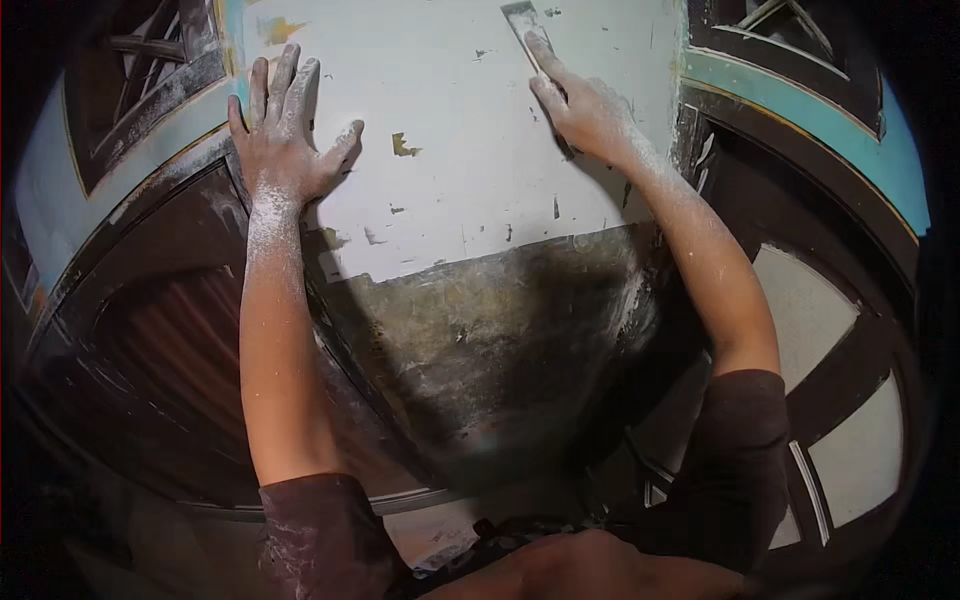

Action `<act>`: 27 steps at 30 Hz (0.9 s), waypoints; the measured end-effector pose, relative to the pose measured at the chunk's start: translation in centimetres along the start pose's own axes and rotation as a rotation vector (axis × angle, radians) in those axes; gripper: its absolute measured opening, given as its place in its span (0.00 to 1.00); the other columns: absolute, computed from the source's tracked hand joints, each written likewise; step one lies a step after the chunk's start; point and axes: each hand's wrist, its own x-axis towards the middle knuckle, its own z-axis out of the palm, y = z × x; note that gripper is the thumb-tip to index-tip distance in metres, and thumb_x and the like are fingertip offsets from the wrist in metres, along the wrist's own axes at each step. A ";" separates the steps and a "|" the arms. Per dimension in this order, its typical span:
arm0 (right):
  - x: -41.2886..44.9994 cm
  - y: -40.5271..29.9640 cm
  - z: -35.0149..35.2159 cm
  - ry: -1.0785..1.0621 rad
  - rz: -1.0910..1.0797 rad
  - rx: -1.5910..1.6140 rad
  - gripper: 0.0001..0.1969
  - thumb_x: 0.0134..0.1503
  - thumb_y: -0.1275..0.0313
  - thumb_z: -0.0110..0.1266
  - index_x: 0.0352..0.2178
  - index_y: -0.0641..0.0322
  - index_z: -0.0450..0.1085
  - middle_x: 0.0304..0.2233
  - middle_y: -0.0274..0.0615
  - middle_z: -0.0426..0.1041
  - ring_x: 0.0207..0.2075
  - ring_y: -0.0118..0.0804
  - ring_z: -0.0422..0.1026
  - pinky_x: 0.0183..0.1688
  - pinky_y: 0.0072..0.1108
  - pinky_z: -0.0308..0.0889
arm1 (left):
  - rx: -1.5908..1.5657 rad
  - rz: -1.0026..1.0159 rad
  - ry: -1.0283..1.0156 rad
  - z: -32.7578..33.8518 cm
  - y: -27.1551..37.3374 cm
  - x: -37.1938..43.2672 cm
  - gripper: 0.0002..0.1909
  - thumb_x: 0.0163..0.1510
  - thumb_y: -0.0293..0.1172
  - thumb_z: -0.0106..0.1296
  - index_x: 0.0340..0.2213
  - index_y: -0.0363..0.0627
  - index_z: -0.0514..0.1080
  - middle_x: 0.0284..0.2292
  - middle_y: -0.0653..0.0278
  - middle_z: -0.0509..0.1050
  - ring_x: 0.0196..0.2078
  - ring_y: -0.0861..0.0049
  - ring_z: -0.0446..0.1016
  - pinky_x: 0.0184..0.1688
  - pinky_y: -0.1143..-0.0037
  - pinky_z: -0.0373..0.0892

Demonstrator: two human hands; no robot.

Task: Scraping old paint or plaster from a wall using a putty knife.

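Note:
My left hand, dusted with white powder, lies spread on the upper left of a wall panel. White filler coats the panel's upper part, with small dark gaps and chips in it. At the upper right, my right hand holds a putty knife, its index finger laid along the metal blade and the blade against the white surface. Below the ragged edge of the coat, a rough brown and grey wall surface shows. The tool's handle is mostly hidden by my right hand.
A dark wooden door with a carved panel stands at left. On the right is a dark door frame with pale panes. Turquoise trim and dark lattice frames flank the white coat.

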 end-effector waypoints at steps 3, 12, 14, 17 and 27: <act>1.0 -0.7 -0.9 0.003 0.020 0.006 0.27 0.69 0.51 0.39 0.68 0.33 0.53 0.34 0.60 0.79 0.39 0.62 0.78 0.48 0.47 0.72 | 0.011 -0.007 -0.010 0.0 -0.3 -0.3 0.45 0.52 0.65 0.56 0.66 0.62 0.59 0.71 0.73 0.50 0.73 0.65 0.45 0.72 0.48 0.40; -3.9 1.6 1.3 -0.068 -0.031 -0.002 0.28 0.69 0.52 0.37 0.70 0.28 0.48 0.33 0.61 0.78 0.38 0.63 0.78 0.49 0.47 0.72 | 0.016 -0.010 0.005 -0.3 -0.2 -0.1 0.44 0.52 0.64 0.57 0.65 0.62 0.60 0.70 0.74 0.52 0.73 0.65 0.46 0.71 0.48 0.41; -1.7 0.2 -0.7 -0.045 0.030 0.010 0.28 0.69 0.55 0.42 0.69 0.33 0.52 0.39 0.65 0.77 0.42 0.69 0.75 0.50 0.46 0.70 | 0.009 -0.014 0.010 0.2 -0.1 -0.2 0.44 0.52 0.64 0.57 0.65 0.62 0.60 0.70 0.74 0.52 0.73 0.65 0.45 0.71 0.48 0.41; -2.3 -0.9 -1.2 -0.165 0.130 0.046 0.28 0.69 0.55 0.42 0.69 0.33 0.51 0.43 0.64 0.76 0.44 0.69 0.75 0.51 0.46 0.69 | -0.007 0.001 0.005 0.0 -0.7 -0.5 0.43 0.53 0.64 0.56 0.65 0.62 0.61 0.70 0.73 0.53 0.73 0.65 0.45 0.71 0.48 0.41; -2.1 -0.3 -0.2 -0.129 0.087 0.007 0.29 0.69 0.54 0.42 0.69 0.30 0.49 0.40 0.65 0.77 0.41 0.68 0.76 0.49 0.47 0.71 | -0.033 -0.016 0.012 -0.1 -0.2 -0.4 0.42 0.52 0.61 0.58 0.64 0.62 0.61 0.70 0.74 0.53 0.74 0.68 0.45 0.72 0.49 0.40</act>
